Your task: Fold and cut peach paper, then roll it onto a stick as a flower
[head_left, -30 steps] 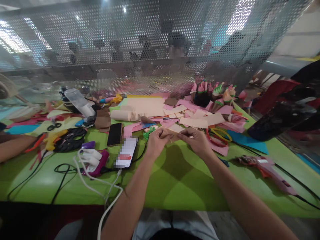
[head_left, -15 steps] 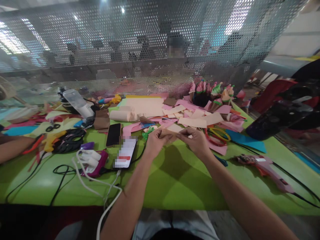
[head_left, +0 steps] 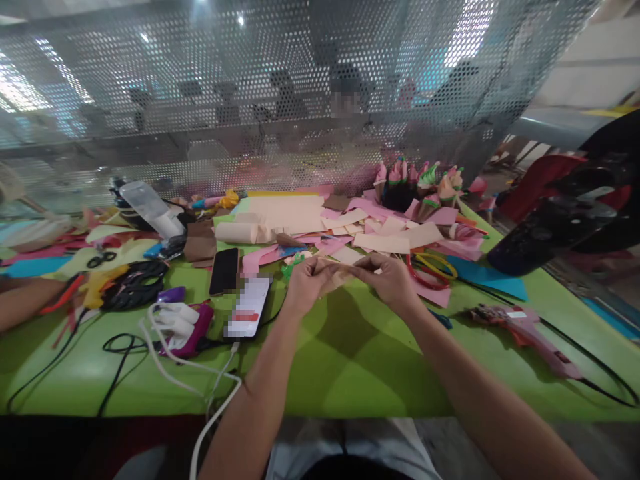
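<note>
Tan paper [head_left: 340,275] btwn L hand [head_left: 305,285] & R hand [head_left: 393,283] (both pinching).

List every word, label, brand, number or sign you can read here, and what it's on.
None can be read.
Lit phone: screen partly pixelated, the rest too blurred.
Pink glue gun: pale label, too small to read.
Pale piece between the left hand and right hand: no lettering visible.
</note>
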Demonstrator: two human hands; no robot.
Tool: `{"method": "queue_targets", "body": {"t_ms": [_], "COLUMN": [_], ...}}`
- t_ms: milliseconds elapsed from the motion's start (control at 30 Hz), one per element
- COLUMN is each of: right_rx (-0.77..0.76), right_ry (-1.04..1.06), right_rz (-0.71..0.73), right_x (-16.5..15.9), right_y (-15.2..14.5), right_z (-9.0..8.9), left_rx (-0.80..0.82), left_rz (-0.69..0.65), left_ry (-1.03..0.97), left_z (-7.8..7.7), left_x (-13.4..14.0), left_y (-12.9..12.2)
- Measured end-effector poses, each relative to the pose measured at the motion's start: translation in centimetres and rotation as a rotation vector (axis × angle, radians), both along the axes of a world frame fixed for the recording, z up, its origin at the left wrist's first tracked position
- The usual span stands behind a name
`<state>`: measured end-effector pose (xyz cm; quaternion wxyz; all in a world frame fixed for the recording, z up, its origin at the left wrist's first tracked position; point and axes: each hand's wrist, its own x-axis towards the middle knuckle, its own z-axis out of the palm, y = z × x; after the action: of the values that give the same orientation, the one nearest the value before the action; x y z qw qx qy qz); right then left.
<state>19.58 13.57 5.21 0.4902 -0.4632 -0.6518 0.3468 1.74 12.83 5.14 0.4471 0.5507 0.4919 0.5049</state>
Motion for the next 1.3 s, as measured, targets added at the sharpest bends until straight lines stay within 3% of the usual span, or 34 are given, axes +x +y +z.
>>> {"method": "queue_targets", "body": {"t_ms": [200,300,500,667,933,1133,1300], "right_rx": [-0.051,0.004,0.145,0.173,0.123,0.096,-0.019], "right_ry": [0.055,0.075,-0.061,-0.114,-0.047,-0.063,0.118], "right_rz": [-0.07,-0.103,0.075,0.057,0.0,0.012,-0.015], "right_x": [1.0,1.3,0.2,-0.5,0.0,-0.2,0.4], "right_y": [0.5,0.6,0.0,-0.2,0.2,0.0,0.3], "right_z": [-0.4,-0.3,-0.1,-0.4,-0.3,-0.2,-0.1], "left_rx": [0.022,0.029,0.117,0.112,0.124,0.09,0.012], "left_rz": [0.1,0.117,-0.01,-0.091,-0.219,-0.178,-0.11], "left_ry": [0.019,0.03,0.231,0.327,0.238,0.265,0.104], "left_z": [0.4,0.3,-0.4,-0.8,-1.7,-1.3,-0.2], "left_x": [-0.2,-0.2,0.6,1.0,0.1,0.2,-0.4], "left_y": [0.0,0.1,-0.4,-0.7,0.2,-0.1,0.1]}}
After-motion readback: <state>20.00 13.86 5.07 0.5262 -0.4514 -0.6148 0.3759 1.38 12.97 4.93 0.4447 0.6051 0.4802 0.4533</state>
